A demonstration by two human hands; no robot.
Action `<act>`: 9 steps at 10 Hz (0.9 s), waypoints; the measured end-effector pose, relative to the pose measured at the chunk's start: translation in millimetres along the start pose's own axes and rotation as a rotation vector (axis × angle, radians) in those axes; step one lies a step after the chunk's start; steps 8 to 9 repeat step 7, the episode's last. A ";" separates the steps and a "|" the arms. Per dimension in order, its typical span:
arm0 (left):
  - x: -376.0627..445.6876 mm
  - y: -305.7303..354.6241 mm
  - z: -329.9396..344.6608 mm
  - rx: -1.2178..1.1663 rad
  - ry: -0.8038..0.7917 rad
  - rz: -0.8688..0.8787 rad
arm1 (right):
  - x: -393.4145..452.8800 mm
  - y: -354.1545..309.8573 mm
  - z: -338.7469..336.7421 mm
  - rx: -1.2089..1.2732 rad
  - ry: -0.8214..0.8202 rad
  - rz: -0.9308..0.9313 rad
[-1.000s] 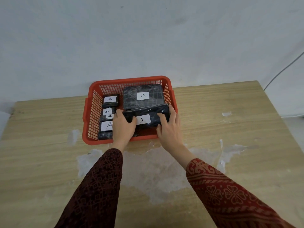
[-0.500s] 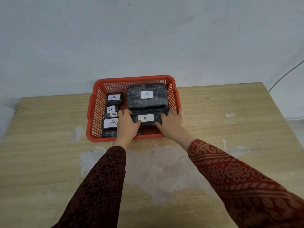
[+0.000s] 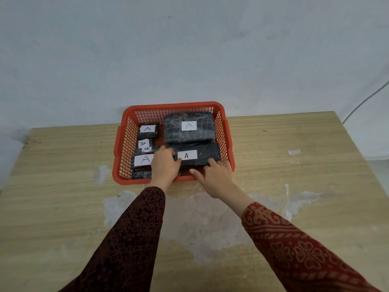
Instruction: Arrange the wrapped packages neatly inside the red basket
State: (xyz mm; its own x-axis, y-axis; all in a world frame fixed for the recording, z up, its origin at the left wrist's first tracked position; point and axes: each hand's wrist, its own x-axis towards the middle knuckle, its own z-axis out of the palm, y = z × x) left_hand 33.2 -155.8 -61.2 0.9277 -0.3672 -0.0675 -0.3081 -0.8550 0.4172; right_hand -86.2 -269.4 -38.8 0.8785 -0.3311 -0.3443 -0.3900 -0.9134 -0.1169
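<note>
The red basket (image 3: pixel 172 105) stands at the table's far edge against the wall. Inside it, a large black wrapped package (image 3: pixel 189 135) labelled A lies at the back right. A long black package (image 3: pixel 206 153) lies flat just in front of it. My left hand (image 3: pixel 165 165) curls around the long package's left end. My right hand (image 3: pixel 214 175) rests at its near right edge, fingertips touching and thumb spread free. Several small labelled packages (image 3: pixel 148 130) sit in a column along the basket's left side, and my left hand partly covers the nearest ones.
The wooden table (image 3: pixel 294 186) has worn pale patches in front of the basket. A white wall rises right behind the basket. A thin cable (image 3: pixel 366 100) hangs down the wall at the far right. My patterned sleeves cross the table's near half.
The long package has settled flat in front of the large one. My right hand has slipped off its right end to the near edge and opened. My left hand stays on the left end.
</note>
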 end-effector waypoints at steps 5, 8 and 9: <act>-40.4 1.3 -10.5 0.252 -0.265 0.095 | 3.0 3.1 -14.4 0.081 -0.116 -0.059; -39.1 -1.4 -39.7 0.251 -0.426 0.180 | 0.0 14.8 -45.9 0.045 -0.157 -0.178; -39.1 -1.4 -39.7 0.251 -0.426 0.180 | 0.0 14.8 -45.9 0.045 -0.157 -0.178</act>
